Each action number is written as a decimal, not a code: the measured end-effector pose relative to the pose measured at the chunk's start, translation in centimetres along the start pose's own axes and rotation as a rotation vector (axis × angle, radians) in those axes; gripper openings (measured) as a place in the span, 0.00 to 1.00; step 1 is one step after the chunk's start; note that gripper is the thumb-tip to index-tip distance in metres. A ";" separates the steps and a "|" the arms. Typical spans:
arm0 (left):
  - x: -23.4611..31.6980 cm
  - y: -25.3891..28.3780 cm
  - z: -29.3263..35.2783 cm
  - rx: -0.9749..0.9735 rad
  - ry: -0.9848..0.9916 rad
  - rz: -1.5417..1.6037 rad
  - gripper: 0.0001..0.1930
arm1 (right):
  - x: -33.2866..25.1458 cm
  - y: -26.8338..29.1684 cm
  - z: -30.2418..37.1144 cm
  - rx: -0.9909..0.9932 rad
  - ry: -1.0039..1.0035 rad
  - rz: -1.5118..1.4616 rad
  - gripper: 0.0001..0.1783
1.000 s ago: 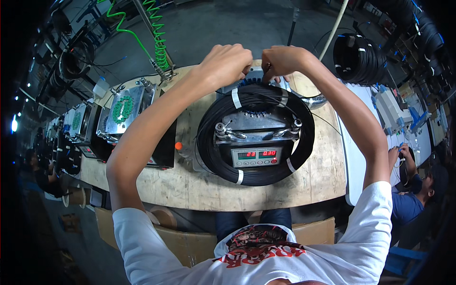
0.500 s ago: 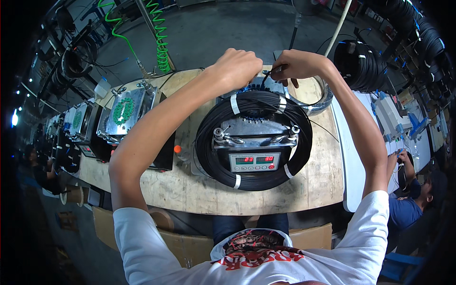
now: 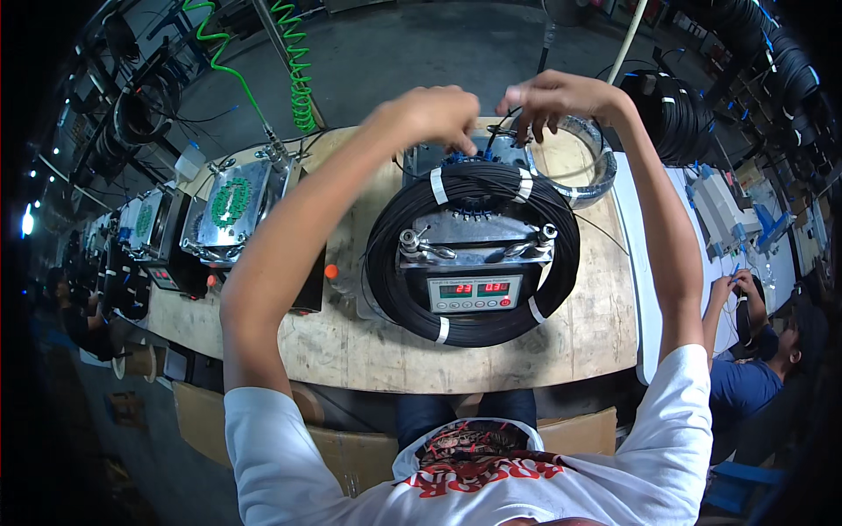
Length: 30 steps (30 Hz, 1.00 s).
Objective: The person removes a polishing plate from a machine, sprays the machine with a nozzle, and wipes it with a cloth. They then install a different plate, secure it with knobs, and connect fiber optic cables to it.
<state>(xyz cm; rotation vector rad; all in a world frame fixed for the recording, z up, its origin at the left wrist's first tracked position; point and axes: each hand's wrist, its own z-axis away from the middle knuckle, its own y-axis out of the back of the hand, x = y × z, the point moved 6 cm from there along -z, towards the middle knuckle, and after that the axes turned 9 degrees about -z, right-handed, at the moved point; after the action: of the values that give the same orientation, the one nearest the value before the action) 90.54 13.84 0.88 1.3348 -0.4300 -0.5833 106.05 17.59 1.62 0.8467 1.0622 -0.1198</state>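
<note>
A thick coil of black cable (image 3: 386, 263), bound with white tape, lies around the front of a metal polishing machine (image 3: 474, 235) with a lit red digital display. Beyond the coil's far rim, blue connectors (image 3: 458, 158) sit on the machine's plate, and thin black cable rises among them. My left hand (image 3: 434, 114) hovers just above these connectors. Motion smears it, and its fingers are partly hidden. To the right of it, my right hand (image 3: 566, 95) hangs over the plate's far right corner. Its fingers point down, spread apart, near the thin black cable.
A second machine (image 3: 230, 203) with a ring of green connectors stands left on the wooden table (image 3: 368, 368). Beside the coil is an orange-capped bottle (image 3: 331, 272). A wrapped cable coil (image 3: 589, 188) lies behind right. Green spiral hoses (image 3: 298, 79) hang far left. A co-worker (image 3: 745, 377) sits right.
My right hand has lifted up and right, its fingers now spread off the thin black cable. My left hand has turned, with a digit pointing down toward the connectors. The view shifted slightly.
</note>
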 end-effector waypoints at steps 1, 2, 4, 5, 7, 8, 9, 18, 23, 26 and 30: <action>-1.4 -0.2 -0.2 -0.149 0.000 0.133 0.17 | 0.7 0.4 -0.1 -0.001 0.000 0.002 0.35; -3.0 -0.4 -0.7 -0.122 -0.024 0.290 0.27 | 1.7 1.8 0.3 0.112 0.029 -0.144 0.38; -5.8 -0.4 -0.7 0.030 -0.092 0.633 0.27 | 3.8 3.6 0.1 0.295 0.054 -0.342 0.46; -7.2 -0.5 -0.6 0.124 -0.082 0.715 0.26 | 4.0 3.6 -0.3 0.302 0.053 -0.341 0.46; -8.6 -2.8 -0.9 0.214 -0.199 0.621 0.24 | 5.7 2.4 -2.1 0.244 -0.221 -0.077 0.51; -8.2 -3.7 -1.3 0.149 -0.176 0.581 0.22 | 6.0 1.7 -2.7 0.191 -0.316 0.073 0.55; -7.2 -4.4 -1.6 0.155 -0.288 0.561 0.21 | 6.3 0.9 -3.4 0.127 -0.424 0.142 0.51; -5.9 -7.0 -1.1 0.100 -0.100 0.732 0.20 | 10.6 0.4 -6.3 0.127 -0.417 -0.142 0.19; -6.4 -7.5 -1.8 0.132 -0.186 0.721 0.21 | 12.7 0.7 -3.3 0.205 -0.293 -0.492 0.12; -6.9 -7.8 -1.9 0.135 -0.179 0.700 0.22 | 11.8 0.4 -2.6 0.236 -0.197 -0.575 0.18; -7.1 -8.0 -1.3 0.123 -0.136 0.754 0.21 | 9.8 0.7 -2.0 0.284 0.074 -0.622 0.20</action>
<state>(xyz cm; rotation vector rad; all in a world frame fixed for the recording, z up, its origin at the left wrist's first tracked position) 84.54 18.20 -6.93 1.1372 -1.0322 -0.0149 109.94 22.31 -6.37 0.7500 1.3714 -0.7818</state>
